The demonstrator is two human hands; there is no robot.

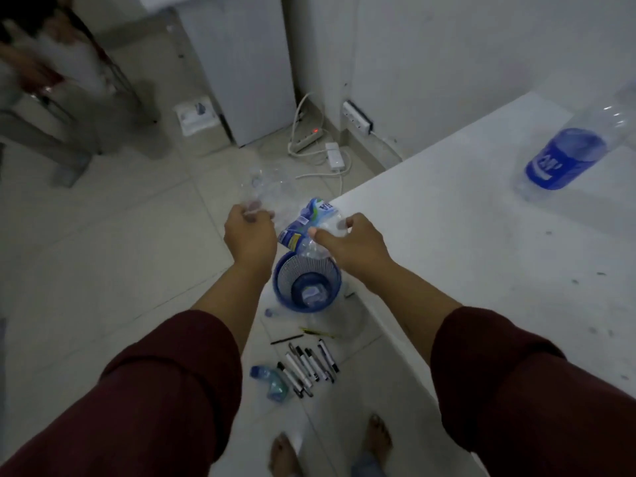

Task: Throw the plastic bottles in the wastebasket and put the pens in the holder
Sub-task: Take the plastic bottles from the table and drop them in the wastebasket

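My left hand (249, 235) grips a clear unlabelled plastic bottle (266, 187) that points away over the floor. My right hand (351, 242) holds a crumpled labelled bottle (306, 222) directly above the blue mesh wastebasket (280, 287) on the floor, which has a bottle lying in its bottom. Several pens (309, 364) lie on the tiles near my feet, with a small blue-green bottle (272, 382) beside them. A large bottle with a blue label (568, 156) lies on the white table (464, 253). No pen holder is in view.
The table's corner stands just right of the wastebasket. A power strip (308, 137) and cables lie on the floor by the wall, next to a white cabinet (241, 63). A bottle cap (270, 312) lies left of the basket. Another person stands blurred at far left.
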